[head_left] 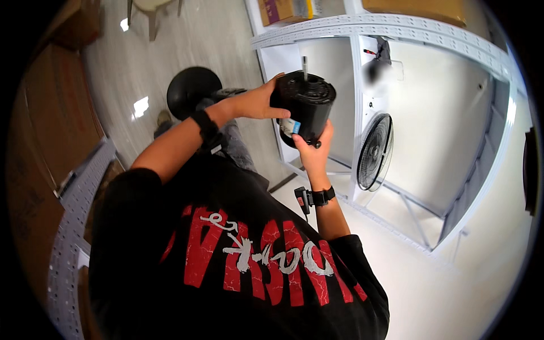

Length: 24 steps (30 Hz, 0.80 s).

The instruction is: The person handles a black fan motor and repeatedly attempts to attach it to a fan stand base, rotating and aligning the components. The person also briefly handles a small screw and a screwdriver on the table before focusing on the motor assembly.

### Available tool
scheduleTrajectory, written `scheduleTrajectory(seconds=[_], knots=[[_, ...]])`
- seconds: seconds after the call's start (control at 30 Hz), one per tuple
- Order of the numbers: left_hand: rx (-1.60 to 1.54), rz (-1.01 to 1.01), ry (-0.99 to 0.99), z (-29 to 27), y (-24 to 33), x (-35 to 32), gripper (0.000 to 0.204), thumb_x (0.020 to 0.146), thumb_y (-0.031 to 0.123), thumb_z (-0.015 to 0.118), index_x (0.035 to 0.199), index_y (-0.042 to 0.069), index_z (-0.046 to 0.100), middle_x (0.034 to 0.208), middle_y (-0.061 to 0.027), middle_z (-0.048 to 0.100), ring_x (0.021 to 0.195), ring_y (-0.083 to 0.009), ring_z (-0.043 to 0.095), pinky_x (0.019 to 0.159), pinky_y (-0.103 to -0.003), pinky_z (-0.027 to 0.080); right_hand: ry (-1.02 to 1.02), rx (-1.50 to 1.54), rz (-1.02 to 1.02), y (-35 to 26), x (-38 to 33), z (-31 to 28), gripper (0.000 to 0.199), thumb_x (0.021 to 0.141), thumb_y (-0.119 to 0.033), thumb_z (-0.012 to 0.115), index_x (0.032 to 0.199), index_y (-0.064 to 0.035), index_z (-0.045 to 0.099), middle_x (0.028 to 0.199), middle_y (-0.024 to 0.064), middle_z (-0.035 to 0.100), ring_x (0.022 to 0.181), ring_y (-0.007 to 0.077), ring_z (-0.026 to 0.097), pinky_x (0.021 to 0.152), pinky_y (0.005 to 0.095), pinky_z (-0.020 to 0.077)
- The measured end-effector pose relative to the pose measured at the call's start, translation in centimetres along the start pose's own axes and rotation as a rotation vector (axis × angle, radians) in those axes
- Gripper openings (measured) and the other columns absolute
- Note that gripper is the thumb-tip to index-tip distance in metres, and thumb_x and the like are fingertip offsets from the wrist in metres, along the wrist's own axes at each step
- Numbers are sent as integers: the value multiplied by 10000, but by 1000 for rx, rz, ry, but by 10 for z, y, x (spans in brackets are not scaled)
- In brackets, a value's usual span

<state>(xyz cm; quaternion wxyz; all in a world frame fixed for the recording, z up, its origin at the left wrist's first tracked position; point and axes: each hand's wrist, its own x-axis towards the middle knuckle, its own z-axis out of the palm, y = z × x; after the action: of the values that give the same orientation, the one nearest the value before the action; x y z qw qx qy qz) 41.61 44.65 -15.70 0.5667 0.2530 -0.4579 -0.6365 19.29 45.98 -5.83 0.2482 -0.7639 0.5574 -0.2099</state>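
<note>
Head view: left hand [256, 103] grips the black fan motor [304, 106] at its 9 o'clock side, fingers wrapped over the rim. Right hand [313, 152] clamps it from 6 o'clock. Motor is held mid-air, centre frame, by the white shelf rack [362, 25]. Step looks like inspecting/turning the motor; next move prob needs firm two-hand hold. Long axis near upright, shaft [305, 66] pointing to 12. Fan guard [374, 152] sits at 3–4 o'clock.

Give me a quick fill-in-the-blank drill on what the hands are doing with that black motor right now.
1. Both hands grip a black, roughly ____-shaped fan motor.
2. A thin metal ____ sticks up from the motor's top.
3. The right hand supports the motor from ____, while the left hand holds its side.
4. A round fan guard leans against the ____ shelving frame.

Missing words: cylinder; shaft; below; white
</note>
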Motion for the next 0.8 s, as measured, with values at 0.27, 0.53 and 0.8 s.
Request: scheduleTrajectory(seconds=[0.27,0.53,0.8], knots=[[-164,-134,299,44,23,5,857,774,176,818,1388,-28,254,1352,-131,446,1266,-192,430,1065,-345,379,-8,-219,-70,-27,6,-12,990,607,-404,879,1347,17,375,1149,186,501,1070,376,508,904,433,440],[-88,-30,495,71,2,4,709,849,298,721,1383,0,363,1348,-103,485,1254,-200,448,1075,-349,347,-377,18,-332,19,35,-64,1019,660,-311,870,1448,16,313,1209,183,487,1118,317,522,896,385,482],[-159,-244,788,101,19,-2,837,871,618,584,1430,27,387,1433,-114,467,1318,-258,443,1132,-413,306,-529,622,-448,85,71,-54,907,628,-299,884,1377,-7,465,1009,119,520,857,250,574,738,350,509]])
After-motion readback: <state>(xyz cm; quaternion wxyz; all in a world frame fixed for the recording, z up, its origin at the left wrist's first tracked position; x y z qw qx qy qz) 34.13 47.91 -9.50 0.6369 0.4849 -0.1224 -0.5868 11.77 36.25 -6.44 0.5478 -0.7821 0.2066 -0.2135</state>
